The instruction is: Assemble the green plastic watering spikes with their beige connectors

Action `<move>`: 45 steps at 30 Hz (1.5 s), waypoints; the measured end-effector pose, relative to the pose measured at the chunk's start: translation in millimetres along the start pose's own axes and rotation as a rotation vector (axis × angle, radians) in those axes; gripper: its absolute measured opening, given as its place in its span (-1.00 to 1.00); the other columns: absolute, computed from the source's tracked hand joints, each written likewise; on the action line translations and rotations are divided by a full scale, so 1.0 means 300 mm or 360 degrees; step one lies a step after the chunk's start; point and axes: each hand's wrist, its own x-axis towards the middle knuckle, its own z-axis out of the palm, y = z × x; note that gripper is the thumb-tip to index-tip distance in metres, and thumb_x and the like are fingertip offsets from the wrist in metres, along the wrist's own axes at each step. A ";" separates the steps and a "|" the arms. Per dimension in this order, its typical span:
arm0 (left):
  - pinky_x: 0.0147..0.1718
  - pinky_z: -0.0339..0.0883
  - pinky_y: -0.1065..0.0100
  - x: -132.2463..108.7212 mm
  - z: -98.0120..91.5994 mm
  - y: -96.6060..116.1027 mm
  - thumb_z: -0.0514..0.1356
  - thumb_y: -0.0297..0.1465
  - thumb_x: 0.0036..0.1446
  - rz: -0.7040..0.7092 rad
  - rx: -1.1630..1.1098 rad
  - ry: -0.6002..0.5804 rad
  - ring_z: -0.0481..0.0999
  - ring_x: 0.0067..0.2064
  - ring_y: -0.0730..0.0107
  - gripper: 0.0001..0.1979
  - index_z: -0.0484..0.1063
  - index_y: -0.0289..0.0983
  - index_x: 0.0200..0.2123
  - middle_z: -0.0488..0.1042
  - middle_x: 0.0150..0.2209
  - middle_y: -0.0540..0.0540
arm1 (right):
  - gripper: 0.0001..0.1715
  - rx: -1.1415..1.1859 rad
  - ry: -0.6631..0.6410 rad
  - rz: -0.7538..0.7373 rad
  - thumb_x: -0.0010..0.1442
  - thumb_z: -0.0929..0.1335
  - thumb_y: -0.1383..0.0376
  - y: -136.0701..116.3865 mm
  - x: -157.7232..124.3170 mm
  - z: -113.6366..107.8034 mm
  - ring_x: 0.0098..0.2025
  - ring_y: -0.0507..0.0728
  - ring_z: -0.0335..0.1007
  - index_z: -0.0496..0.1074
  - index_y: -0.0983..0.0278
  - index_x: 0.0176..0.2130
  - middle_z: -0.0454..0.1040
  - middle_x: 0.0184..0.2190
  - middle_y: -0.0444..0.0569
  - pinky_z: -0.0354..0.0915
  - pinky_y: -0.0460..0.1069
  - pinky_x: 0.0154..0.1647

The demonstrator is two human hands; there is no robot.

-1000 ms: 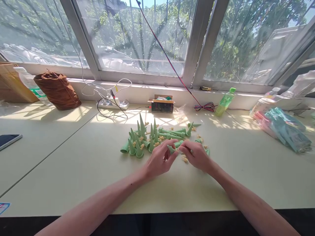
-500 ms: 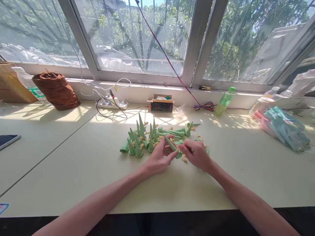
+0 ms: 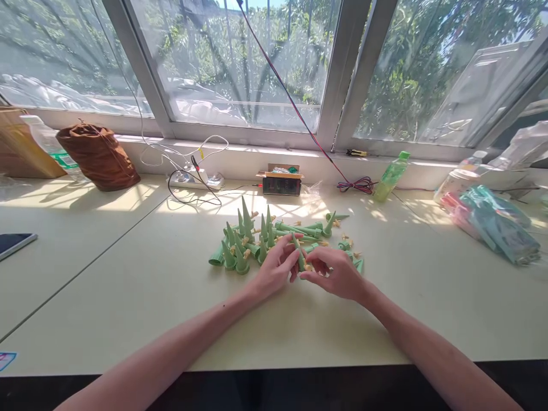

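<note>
My left hand (image 3: 278, 268) grips a green plastic watering spike (image 3: 298, 251) between thumb and fingers, its pointed tip up. A small yellow valve (image 3: 307, 266) sticks out near the spike's wide lower end. Around that end curl the fingers of my right hand (image 3: 336, 271), with the thumb beneath at the base; the exact contact is partly hidden. More green spikes (image 3: 242, 262) stand upright to the left, many with yellow valves. Other green spikes (image 3: 295, 229) lie on their sides behind my hands. Loose green caps (image 3: 344, 245) and yellow valves lie to the right.
Along the window side are a brown bag (image 3: 100, 157), a power strip (image 3: 197, 180) with cables, a small black box (image 3: 281, 185) and a green bottle (image 3: 391, 177). Plastic packets (image 3: 496, 222) lie at right. A phone (image 3: 16, 244) sits at the left table edge.
The spike has turned more upright in my left hand. My right hand has shifted from a pinch near the valve to a wider hold around the spike's base.
</note>
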 end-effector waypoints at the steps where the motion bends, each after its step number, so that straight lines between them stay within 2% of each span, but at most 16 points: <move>1: -0.59 0.29 0.46 -0.001 0.001 0.002 0.15 -0.13 0.31 -0.0005 0.0011 0.0003 0.35 -0.50 0.52 -0.53 0.24 -0.26 0.16 0.43 -0.35 -0.03 | -0.72 0.0005 -0.0005 -0.0014 0.25 0.44 0.11 -0.002 -0.001 0.002 -0.55 -0.02 0.16 0.41 0.27 -0.29 0.33 -0.55 -0.18 0.13 -0.10 -0.50; 10: -0.59 0.31 0.47 -0.004 0.004 0.005 0.15 -0.13 0.31 0.0012 -0.0012 -0.0003 0.39 -0.47 0.50 -0.54 0.23 -0.26 0.15 0.46 -0.26 -0.08 | -0.79 -0.0053 0.0123 -0.0136 0.26 0.42 0.24 -0.010 -0.006 0.015 -0.58 -0.04 0.15 0.37 0.26 -0.36 0.32 -0.57 -0.20 0.13 -0.12 -0.54; 14: -0.59 0.32 0.47 -0.004 0.004 0.009 0.16 -0.12 0.30 -0.0009 0.0008 -0.0002 0.37 -0.50 0.53 -0.52 0.22 -0.27 0.15 0.44 -0.31 -0.04 | -0.77 -0.0089 0.0139 -0.0188 0.26 0.42 0.26 -0.015 -0.005 0.016 -0.59 -0.05 0.14 0.36 0.26 -0.40 0.31 -0.59 -0.20 0.10 -0.12 -0.55; 19: -0.61 0.29 0.49 -0.002 0.003 0.002 0.20 -0.13 0.27 -0.0010 0.0034 -0.0027 0.38 -0.51 0.52 -0.50 0.21 -0.28 0.15 0.41 -0.41 0.01 | -0.75 -0.0118 0.0122 -0.0214 0.27 0.41 0.26 -0.020 0.000 0.024 -0.58 -0.04 0.15 0.35 0.26 -0.42 0.33 -0.59 -0.19 0.08 -0.10 -0.55; 26: -0.62 0.27 0.50 -0.003 -0.001 -0.007 0.18 -0.15 0.29 -0.0006 0.0055 -0.0070 0.40 -0.49 0.50 -0.51 0.20 -0.27 0.16 0.44 -0.39 -0.01 | -0.87 -0.0057 0.0050 -0.0169 0.27 0.40 0.31 -0.025 -0.002 0.030 -0.54 -0.01 0.18 0.40 0.26 -0.34 0.34 -0.54 -0.17 0.13 -0.09 -0.50; 45: -0.63 0.24 0.50 -0.004 -0.009 -0.026 0.16 -0.15 0.31 0.0028 0.0086 -0.0086 0.35 -0.50 0.51 -0.49 0.21 -0.23 0.22 0.35 -0.41 0.03 | -0.86 0.0049 -0.0019 -0.0135 0.28 0.36 0.36 -0.034 -0.001 0.023 -0.52 0.01 0.22 0.38 0.25 -0.36 0.35 -0.53 -0.15 0.19 -0.08 -0.48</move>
